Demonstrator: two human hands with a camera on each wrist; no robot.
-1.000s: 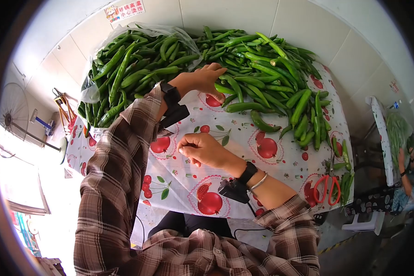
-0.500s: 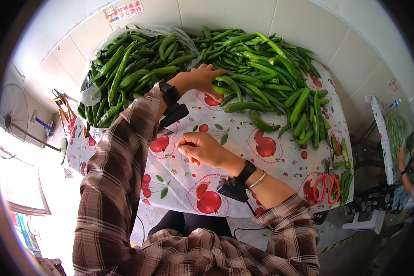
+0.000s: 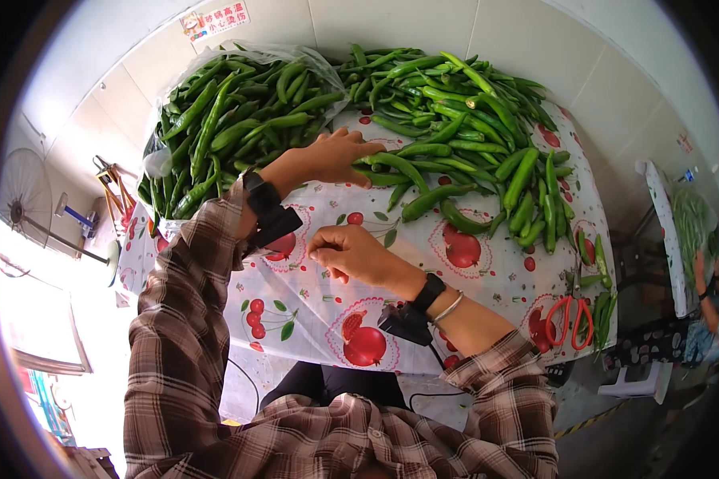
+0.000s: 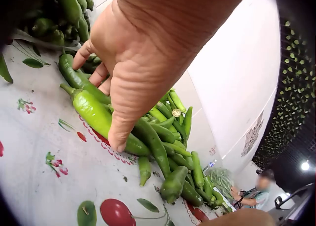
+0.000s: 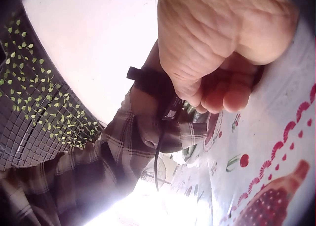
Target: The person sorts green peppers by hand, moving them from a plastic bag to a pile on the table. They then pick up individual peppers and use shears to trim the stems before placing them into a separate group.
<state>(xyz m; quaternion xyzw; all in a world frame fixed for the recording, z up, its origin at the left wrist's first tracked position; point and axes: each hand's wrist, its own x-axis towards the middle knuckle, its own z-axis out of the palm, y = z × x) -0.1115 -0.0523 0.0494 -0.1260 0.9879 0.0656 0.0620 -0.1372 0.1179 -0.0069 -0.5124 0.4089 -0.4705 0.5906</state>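
Observation:
My left hand (image 3: 331, 158) lies over the near left edge of a loose heap of long green peppers (image 3: 487, 132). Thumb and fingers are spread wide, the fingertips resting at a dark green pepper (image 4: 74, 77) in the left wrist view. A lighter green pepper (image 4: 93, 111) lies under the palm beside the thumb. Several peppers run beneath this hand, partly hidden by it. Over the middle of the tablecloth (image 3: 311, 327), my right hand (image 3: 359, 255) hangs loosely curled and holds nothing.
A clear plastic bag (image 3: 158, 164) full of green peppers stands at the back left. Red-handled scissors (image 3: 569, 323) lie at the right edge beside a few thin peppers (image 3: 605, 319). Tiled wall (image 3: 391, 24) closes the back. Another person's arm (image 3: 705, 291) shows at far right.
My left hand has drawn left and slightly nearer, and peppers at the heap's near left edge have shifted with it, uncovering cloth behind. My right hand stays almost still.

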